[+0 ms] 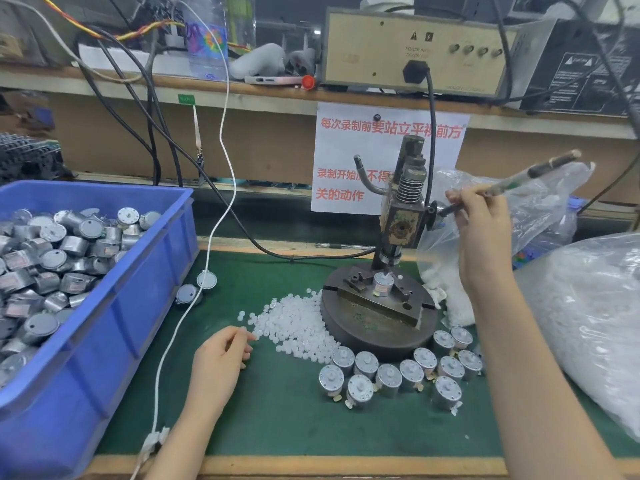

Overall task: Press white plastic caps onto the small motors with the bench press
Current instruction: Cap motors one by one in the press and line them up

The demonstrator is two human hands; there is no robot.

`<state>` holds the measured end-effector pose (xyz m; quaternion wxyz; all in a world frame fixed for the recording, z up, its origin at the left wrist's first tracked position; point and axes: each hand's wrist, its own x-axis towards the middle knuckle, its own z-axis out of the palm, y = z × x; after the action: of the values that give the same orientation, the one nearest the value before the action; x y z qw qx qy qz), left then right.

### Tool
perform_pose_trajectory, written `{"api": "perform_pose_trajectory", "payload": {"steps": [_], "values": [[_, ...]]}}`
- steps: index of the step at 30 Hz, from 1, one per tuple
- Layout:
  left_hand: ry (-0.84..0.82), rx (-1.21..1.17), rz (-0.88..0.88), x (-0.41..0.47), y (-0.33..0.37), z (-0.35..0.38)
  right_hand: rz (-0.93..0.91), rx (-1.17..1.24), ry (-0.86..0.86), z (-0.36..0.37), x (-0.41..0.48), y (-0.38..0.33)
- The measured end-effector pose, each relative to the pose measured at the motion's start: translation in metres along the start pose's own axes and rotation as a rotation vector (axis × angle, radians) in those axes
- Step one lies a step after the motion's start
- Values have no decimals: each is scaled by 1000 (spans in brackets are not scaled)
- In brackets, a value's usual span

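Note:
The bench press (pixel 401 216) stands on a round dark base (pixel 377 327) on the green mat. A small silver motor (pixel 383 284) sits upright in the fixture under the ram. My right hand (pixel 479 220) grips the press lever (pixel 519 180), which points up to the right. A heap of white plastic caps (pixel 294 327) lies left of the base. My left hand (pixel 221 362) rests on the mat at the heap's left edge, fingertips pinched at a cap. Several silver motors (pixel 398 372) stand in front of the base.
A blue bin (pixel 138 306) full of motors fills the left. Two loose motors (pixel 194 289) lie beside it. Clear plastic bags (pixel 588 306) of white parts sit at the right. A white cord (pixel 194 306) crosses the mat. A shelf with a beige power unit (pixel 408 53) runs behind.

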<state>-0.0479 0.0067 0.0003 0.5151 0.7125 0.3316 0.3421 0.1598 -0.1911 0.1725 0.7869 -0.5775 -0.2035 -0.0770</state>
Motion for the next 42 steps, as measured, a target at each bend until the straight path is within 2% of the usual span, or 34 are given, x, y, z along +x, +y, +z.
{"api": "perform_pose_trajectory", "payload": {"steps": [2,5,9,15,20,23,25,28,33,36,39,42], "values": [[-2,-3,1,0,1,0,-37,-22,43,-1,-5,10],[-9,10,-5,-1,1,0,26,-294,124,-8,-22,44],[-23,77,33,0,-1,-1,244,-693,-178,-13,-39,88],[-137,426,304,-3,-8,6,37,-974,-307,2,-46,105],[-188,736,430,-7,-11,10,-141,-1133,-293,1,-52,110],[-196,755,456,-7,-11,10,-192,-1147,-308,2,-62,107],[-186,729,462,-7,-11,10,-194,-1055,-350,7,-78,104],[-184,721,477,-7,-11,10,-195,-911,-497,21,-106,96],[-198,745,494,-7,-14,9,-298,-847,-748,35,-151,97],[-205,724,505,-7,-13,9,-318,-938,-838,30,-163,106],[-193,706,508,-7,-13,10,-387,-1114,-879,21,-164,110],[-176,677,503,-8,-12,9,-442,-1175,-901,19,-163,111]]}}
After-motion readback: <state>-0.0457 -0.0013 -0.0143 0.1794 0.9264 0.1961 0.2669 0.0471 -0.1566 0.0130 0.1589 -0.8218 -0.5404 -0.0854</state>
